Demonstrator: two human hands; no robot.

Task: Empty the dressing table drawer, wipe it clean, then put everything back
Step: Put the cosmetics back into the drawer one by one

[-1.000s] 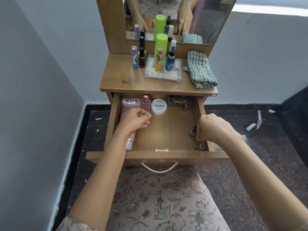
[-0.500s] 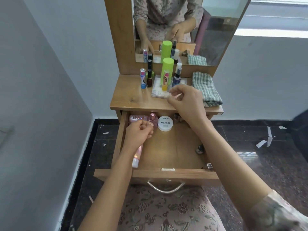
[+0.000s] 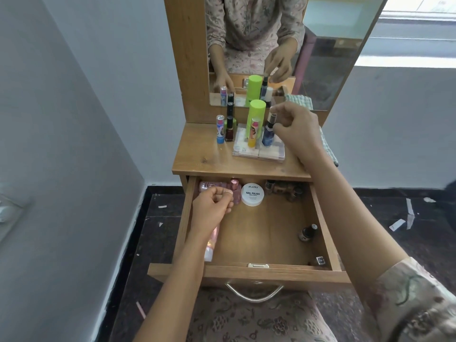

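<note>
Emptying stage: right hand now over the counter, drawer part cleared.

The drawer (image 3: 266,233) stands open at 6 o'clock below the counter (image 3: 204,154). One second ago the right hand (image 3: 296,127) was at the drawer's right wall; it now hovers at the blue spray bottle (image 3: 267,134), its grip narrow, contents not discernible. The left hand (image 3: 213,206), curled at 10 o'clock in the drawer, covers a pink tube (image 3: 209,248); whether it grips cannot be told. The nail polish jar (image 3: 252,194) and a small dark bottle (image 3: 307,233) remain, so wiping is probably not due.

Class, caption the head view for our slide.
Left hand in the open drawer; right hand over the bottles on top.
</note>
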